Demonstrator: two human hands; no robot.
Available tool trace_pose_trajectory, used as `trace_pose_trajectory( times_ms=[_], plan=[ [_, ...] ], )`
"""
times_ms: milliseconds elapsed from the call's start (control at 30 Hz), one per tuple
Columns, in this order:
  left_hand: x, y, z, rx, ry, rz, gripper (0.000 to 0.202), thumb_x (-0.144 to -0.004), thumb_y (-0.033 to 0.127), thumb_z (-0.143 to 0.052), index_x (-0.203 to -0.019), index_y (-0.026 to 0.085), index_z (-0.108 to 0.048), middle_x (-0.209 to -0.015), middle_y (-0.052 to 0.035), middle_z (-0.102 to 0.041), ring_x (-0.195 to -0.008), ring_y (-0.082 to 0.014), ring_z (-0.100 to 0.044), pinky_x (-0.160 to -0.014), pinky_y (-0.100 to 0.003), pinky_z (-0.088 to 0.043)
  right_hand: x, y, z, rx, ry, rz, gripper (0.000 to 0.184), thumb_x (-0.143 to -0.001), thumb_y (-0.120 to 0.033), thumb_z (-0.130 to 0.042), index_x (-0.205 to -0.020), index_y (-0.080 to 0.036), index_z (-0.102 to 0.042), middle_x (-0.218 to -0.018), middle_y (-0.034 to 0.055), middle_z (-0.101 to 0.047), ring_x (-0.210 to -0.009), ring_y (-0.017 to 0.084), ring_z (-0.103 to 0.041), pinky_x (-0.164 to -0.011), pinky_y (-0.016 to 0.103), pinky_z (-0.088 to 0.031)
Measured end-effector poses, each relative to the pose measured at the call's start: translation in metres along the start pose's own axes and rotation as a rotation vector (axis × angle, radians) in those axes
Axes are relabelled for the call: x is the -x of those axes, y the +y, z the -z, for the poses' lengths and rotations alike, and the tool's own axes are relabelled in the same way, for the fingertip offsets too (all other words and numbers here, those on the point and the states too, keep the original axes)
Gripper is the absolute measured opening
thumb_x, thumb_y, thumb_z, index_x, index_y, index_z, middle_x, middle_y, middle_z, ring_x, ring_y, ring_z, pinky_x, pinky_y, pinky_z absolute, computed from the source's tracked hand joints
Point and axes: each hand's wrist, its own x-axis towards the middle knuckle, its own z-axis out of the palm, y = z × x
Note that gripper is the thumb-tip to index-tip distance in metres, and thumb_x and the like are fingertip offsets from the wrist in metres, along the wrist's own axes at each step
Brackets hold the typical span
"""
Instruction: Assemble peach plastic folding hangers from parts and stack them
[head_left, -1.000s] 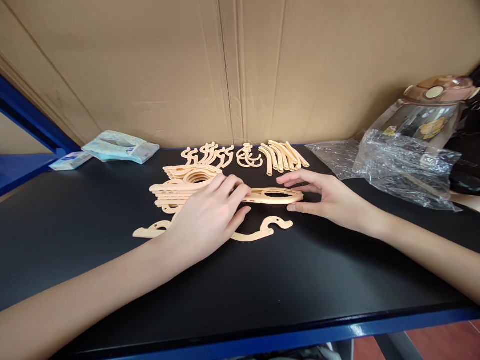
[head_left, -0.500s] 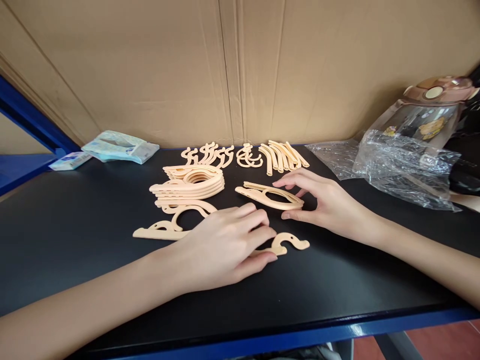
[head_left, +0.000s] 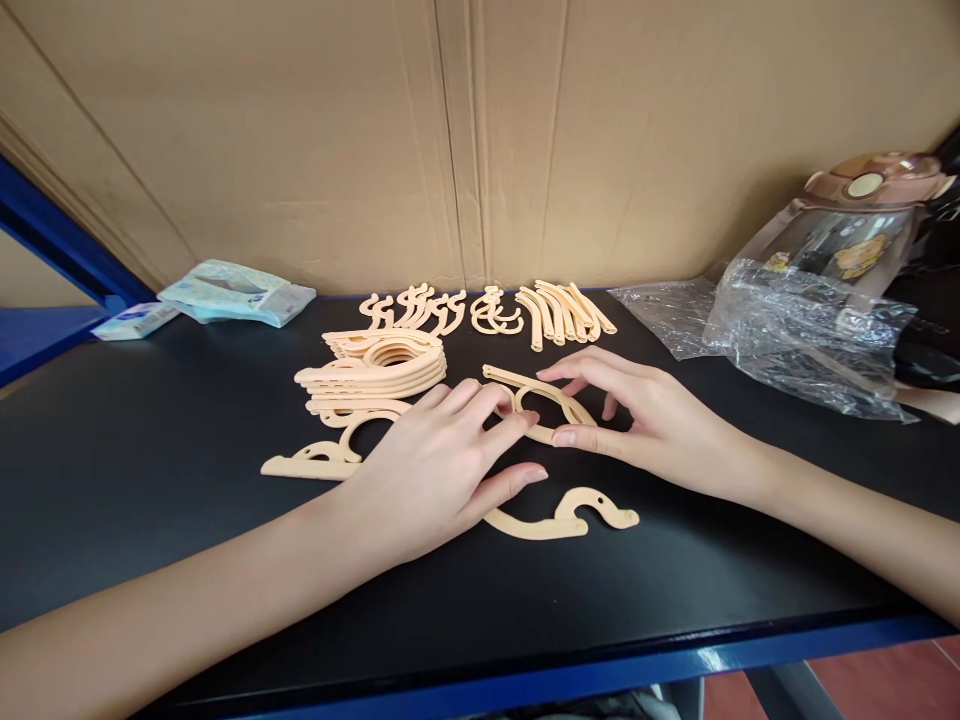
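Note:
A peach plastic folding hanger (head_left: 574,410) lies on the black table, folded into a narrow loop. My right hand (head_left: 641,410) grips its right part, thumb at the near side and fingers at the far side. Over its left end reaches my left hand (head_left: 457,450), fingertips touching it and thumb held apart; the fingers hide some of the piece. Nearer to me, a curved hanger piece with a hook (head_left: 540,527) lies loose, partly under my left hand. Beside the left wrist rests another hanger piece (head_left: 307,467), its right end covered.
Behind my left hand stands a stack of folded hangers (head_left: 375,375). Along the back are hook pieces (head_left: 412,308), more curved hooks (head_left: 495,315) and slim arms (head_left: 566,312). Tissue packs (head_left: 236,295) sit left; a plastic bag (head_left: 810,340) and a bottle (head_left: 855,235) right.
My left hand has left the loose hook piece and moved up onto the folded hanger. The loose piece has shifted nearer to me. My right hand has closed in on the folded hanger.

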Motion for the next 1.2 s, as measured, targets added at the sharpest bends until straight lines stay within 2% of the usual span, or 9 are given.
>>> trace_pose_trajectory(
  times_ms=[167, 300, 433, 533, 600, 700, 900, 1033, 1200],
  plan=[
    [-0.001, -0.001, 0.000, -0.009, -0.016, 0.049, 0.042, -0.103, 0.043, -0.034, -0.119, 0.017, -0.063, -0.104, -0.0085, -0.063, -0.095, -0.0266, -0.059, -0.080, -0.043, -0.047, 0.001, -0.008, 0.003, -0.164, -0.058, -0.012, 0.039, -0.091, -0.048, -0.061, -0.122, -0.025, -0.060, -0.119, 0.0027, -0.065, -0.101, 0.015, -0.067, -0.054, 0.020, -0.051],
    [-0.001, -0.003, 0.001, -0.008, -0.065, 0.131, 0.043, -0.103, 0.042, -0.033, -0.116, 0.016, -0.065, -0.104, -0.0091, -0.062, -0.097, -0.0276, -0.059, -0.085, -0.046, -0.047, 0.003, -0.016, 0.004, -0.267, -0.218, 0.071, 0.037, -0.092, -0.041, -0.062, -0.123, -0.022, -0.060, -0.118, 0.0037, -0.068, -0.099, 0.014, -0.067, -0.058, 0.019, -0.053],
    [-0.001, -0.003, 0.002, 0.068, -0.080, 0.117, 0.043, -0.103, 0.042, -0.035, -0.117, 0.014, -0.064, -0.111, -0.0100, -0.062, -0.100, -0.0262, -0.060, -0.085, -0.042, -0.048, 0.003, -0.021, 0.004, -0.331, -0.326, 0.119, 0.035, -0.094, -0.034, -0.060, -0.125, -0.021, -0.058, -0.116, 0.0032, -0.069, -0.086, 0.011, -0.067, -0.061, 0.020, -0.054],
    [-0.001, -0.004, 0.002, 0.124, -0.091, 0.051, 0.046, -0.102, 0.046, -0.036, -0.120, 0.012, -0.062, -0.117, -0.0112, -0.062, -0.103, -0.0255, -0.060, -0.088, -0.040, -0.048, 0.003, -0.017, 0.001, -0.263, -0.241, 0.173, 0.027, -0.096, -0.032, -0.056, -0.119, -0.020, -0.061, -0.116, 0.0048, -0.068, -0.094, 0.013, -0.066, -0.074, 0.024, -0.054],
    [-0.001, -0.005, 0.001, 0.123, -0.091, -0.005, 0.050, -0.102, 0.048, -0.037, -0.122, 0.009, -0.060, -0.120, -0.0131, -0.061, -0.107, -0.0259, -0.060, -0.092, -0.039, -0.048, 0.003, -0.013, -0.001, -0.124, -0.147, 0.189, 0.027, -0.097, -0.033, -0.054, -0.120, -0.021, -0.061, -0.117, 0.0056, -0.067, -0.101, 0.015, -0.064, -0.084, 0.028, -0.053],
    [-0.001, -0.007, 0.001, 0.089, -0.089, -0.042, 0.052, -0.101, 0.049, -0.038, -0.125, 0.008, -0.059, -0.119, -0.0140, -0.062, -0.107, -0.0261, -0.060, -0.093, -0.038, -0.048, 0.003, -0.008, -0.002, 0.101, -0.092, 0.204, 0.027, -0.098, -0.035, -0.051, -0.119, -0.023, -0.062, -0.117, 0.0053, -0.068, -0.103, 0.018, -0.063, -0.087, 0.032, -0.051],
    [-0.002, -0.006, 0.002, 0.039, -0.081, 0.033, 0.050, -0.101, 0.050, -0.037, -0.115, 0.010, -0.064, -0.115, -0.0126, -0.064, -0.098, -0.0265, -0.064, -0.085, -0.040, -0.051, 0.004, -0.013, 0.003, 0.234, -0.123, 0.303, 0.024, -0.098, -0.035, -0.051, -0.110, -0.020, -0.066, -0.097, 0.0043, -0.070, -0.086, 0.016, -0.061, -0.078, 0.030, -0.047],
    [-0.001, -0.007, 0.001, 0.015, -0.068, 0.081, 0.046, -0.102, 0.047, -0.036, -0.113, 0.011, -0.064, -0.117, -0.0122, -0.064, -0.098, -0.0267, -0.064, -0.083, -0.041, -0.052, 0.006, -0.017, 0.004, 0.207, -0.168, 0.364, 0.024, -0.095, -0.038, -0.058, -0.109, -0.021, -0.066, -0.095, 0.0027, -0.066, -0.081, 0.014, -0.058, -0.075, 0.029, -0.045],
    [-0.002, -0.010, -0.002, 0.049, -0.100, 0.150, 0.030, -0.102, 0.030, -0.040, -0.112, 0.014, -0.063, -0.113, -0.0077, -0.064, -0.097, -0.0234, -0.063, -0.081, -0.038, -0.053, 0.007, -0.019, 0.011, 0.154, -0.333, 0.203, 0.032, -0.079, -0.049, -0.074, -0.094, -0.022, -0.067, -0.092, 0.0003, -0.058, -0.081, 0.014, -0.056, -0.065, 0.026, -0.042]
  ],
)
